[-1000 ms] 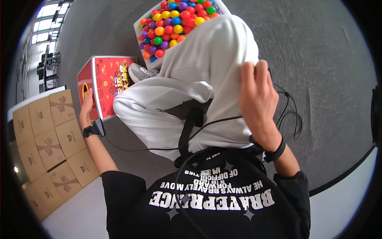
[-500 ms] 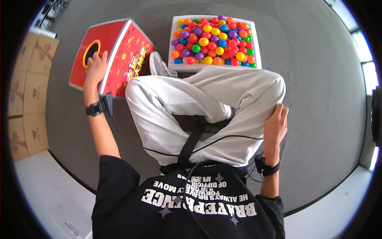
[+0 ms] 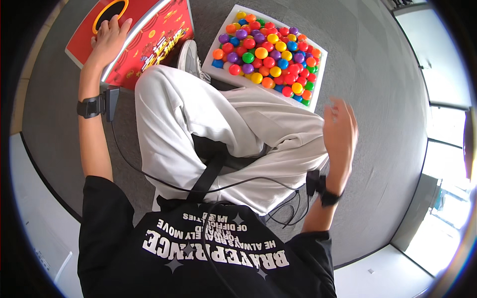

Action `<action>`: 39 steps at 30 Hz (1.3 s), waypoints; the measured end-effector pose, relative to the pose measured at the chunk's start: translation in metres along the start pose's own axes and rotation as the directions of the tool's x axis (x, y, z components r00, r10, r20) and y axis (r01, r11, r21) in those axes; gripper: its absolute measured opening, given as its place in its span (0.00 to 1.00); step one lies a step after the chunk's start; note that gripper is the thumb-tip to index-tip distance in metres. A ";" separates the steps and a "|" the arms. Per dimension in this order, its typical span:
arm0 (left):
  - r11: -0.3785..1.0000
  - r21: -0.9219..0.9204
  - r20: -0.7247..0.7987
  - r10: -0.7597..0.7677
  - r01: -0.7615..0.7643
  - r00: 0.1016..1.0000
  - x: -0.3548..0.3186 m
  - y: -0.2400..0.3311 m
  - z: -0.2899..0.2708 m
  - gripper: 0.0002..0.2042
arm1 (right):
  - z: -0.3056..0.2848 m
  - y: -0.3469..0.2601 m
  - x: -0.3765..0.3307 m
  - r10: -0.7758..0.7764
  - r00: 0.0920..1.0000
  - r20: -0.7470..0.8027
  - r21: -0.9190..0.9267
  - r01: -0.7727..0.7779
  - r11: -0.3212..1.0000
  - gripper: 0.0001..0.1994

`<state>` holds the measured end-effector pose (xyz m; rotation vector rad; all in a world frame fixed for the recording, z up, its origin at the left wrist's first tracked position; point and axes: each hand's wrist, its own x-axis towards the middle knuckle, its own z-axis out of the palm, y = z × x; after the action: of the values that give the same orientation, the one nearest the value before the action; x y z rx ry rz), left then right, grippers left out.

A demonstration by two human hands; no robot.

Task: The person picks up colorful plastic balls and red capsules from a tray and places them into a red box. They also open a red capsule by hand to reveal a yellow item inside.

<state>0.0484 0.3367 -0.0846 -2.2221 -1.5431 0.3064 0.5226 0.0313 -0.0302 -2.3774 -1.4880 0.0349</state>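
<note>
Left hand (image 3: 108,38) flat on red box (image 3: 149,44), right hand (image 3: 339,130) raised

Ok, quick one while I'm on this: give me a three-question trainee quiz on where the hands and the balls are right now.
1. True or false: the left hand rests on the red cardboard box with a yellow-ringed round hole.
2. What holds the small coloured plastic balls?
A. a blue bucket
B. a white square tray
C. a cloth bag
3. Fill in: the right hand is raised above the person's ____ trouser leg, holding nothing.

Key: 1 true; 2 B; 3 white.
</note>
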 end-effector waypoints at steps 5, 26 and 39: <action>0.953 -0.275 -0.019 -0.138 0.127 0.990 0.005 0.010 -0.004 0.27 | 0.091 0.017 0.097 -0.052 0.960 0.275 -0.099 0.082 0.992 0.30; 0.999 0.006 -0.280 0.045 -0.045 0.959 0.004 -0.009 0.031 0.21 | 0.137 0.035 0.138 -0.078 0.962 0.262 0.075 0.060 0.995 0.33; -0.135 -0.978 -0.129 -0.196 -0.157 0.972 -0.126 0.092 -0.134 0.14 | 0.035 -0.038 -0.067 -0.522 0.658 0.543 0.672 -0.713 -0.200 0.36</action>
<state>0.1341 0.1638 -0.0139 -2.9328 -1.8567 -1.9164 0.4523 -0.0035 -0.0622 -0.7830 -0.5571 1.8282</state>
